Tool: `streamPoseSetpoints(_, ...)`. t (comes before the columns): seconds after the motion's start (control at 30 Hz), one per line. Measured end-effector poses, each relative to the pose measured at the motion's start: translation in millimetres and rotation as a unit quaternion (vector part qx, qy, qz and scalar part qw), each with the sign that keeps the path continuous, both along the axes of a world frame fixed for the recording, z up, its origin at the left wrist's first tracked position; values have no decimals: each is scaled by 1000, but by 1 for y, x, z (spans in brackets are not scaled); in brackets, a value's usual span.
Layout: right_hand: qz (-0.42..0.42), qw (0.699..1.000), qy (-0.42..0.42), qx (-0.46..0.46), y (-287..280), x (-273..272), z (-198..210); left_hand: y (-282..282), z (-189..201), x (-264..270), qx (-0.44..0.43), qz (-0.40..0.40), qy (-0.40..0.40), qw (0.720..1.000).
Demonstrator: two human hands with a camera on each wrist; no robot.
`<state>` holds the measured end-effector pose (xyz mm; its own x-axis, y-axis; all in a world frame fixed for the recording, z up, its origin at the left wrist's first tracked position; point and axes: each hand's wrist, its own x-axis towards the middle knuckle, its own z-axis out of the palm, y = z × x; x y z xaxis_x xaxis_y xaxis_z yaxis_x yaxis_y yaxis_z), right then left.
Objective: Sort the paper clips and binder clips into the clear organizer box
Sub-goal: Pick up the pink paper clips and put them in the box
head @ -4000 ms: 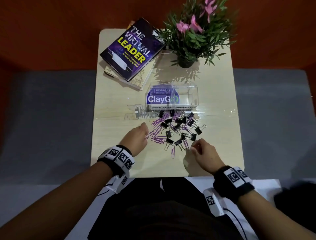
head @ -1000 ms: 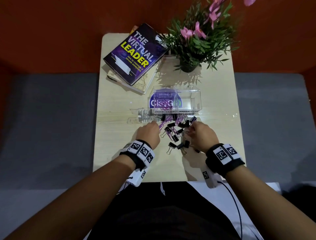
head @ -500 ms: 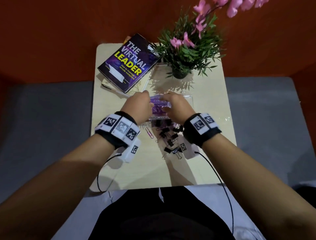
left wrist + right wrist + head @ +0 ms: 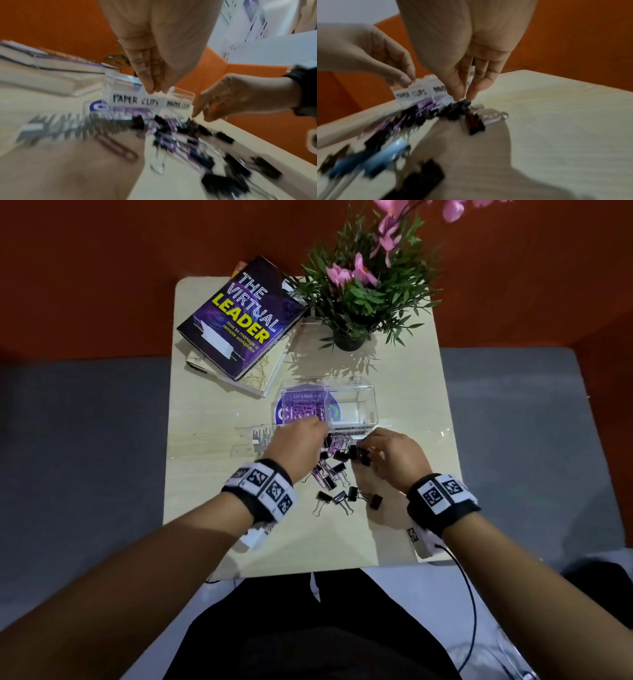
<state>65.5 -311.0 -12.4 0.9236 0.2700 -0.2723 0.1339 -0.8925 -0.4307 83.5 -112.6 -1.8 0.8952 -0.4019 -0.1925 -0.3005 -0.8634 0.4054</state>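
Note:
The clear organizer box (image 4: 373, 405) stands mid-table; its left compartment holds purple paper clips (image 4: 303, 410), its right one looks bare. Its front labels (image 4: 135, 101) read "paper clips" and, blurred, a second word. In front of it lies a mixed pile of black binder clips and purple paper clips (image 4: 334, 470). My left hand (image 4: 301, 440) hovers at the pile's left by the box front, fingers (image 4: 154, 86) straight and together, holding nothing I can see. My right hand (image 4: 387, 453) reaches down at the pile's right; thumb and fingers (image 4: 458, 92) pinch a black binder clip (image 4: 464, 104).
A clear lid (image 4: 253, 436) lies flat left of the box. Stacked books (image 4: 239, 316) sit at the back left and a potted plant (image 4: 356, 299) at the back middle. One loose paper clip (image 4: 116, 146) lies left of the pile. The table's near edge (image 4: 308, 570) is by my lap.
Both hands were over the box half a second ago and have come back down to the pile. More purple clips lie in the left compartment than before.

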Motion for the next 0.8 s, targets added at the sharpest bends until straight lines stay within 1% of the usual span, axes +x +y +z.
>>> streamPoseSetpoints(0.1, 9, 1000, -7, -25, 7, -4, -6, -3, -17, -14, 25, 20, 28, 999)
streamPoseSetpoints(0.2, -12, 999, 14, -31, 8, -3, -9, -10, -24, -15, 41, 73, 40, 996)
streamPoseSetpoints(0.27, -22, 998, 47, -40, 10, -1, -8, -15, -24, -13, 25, 120, 69, 990)
streamPoseSetpoints(0.4, -60, 992, 112, -21, 14, 2, 2, -21, -18, -7, -20, 234, 146, 961)
streamPoseSetpoints(0.47, -76, 988, 131, -9, 15, 0, 6, -22, -18, -6, -32, 265, 163, 950)
streamPoseSetpoints(0.63, -69, 988, 132, -46, 17, -1, 1, -26, -21, -8, 12, 247, 136, 960)
streamPoseSetpoints(0.8, -38, 988, 132, -73, 14, -3, -10, -24, -26, -11, 12, 246, 164, 955)
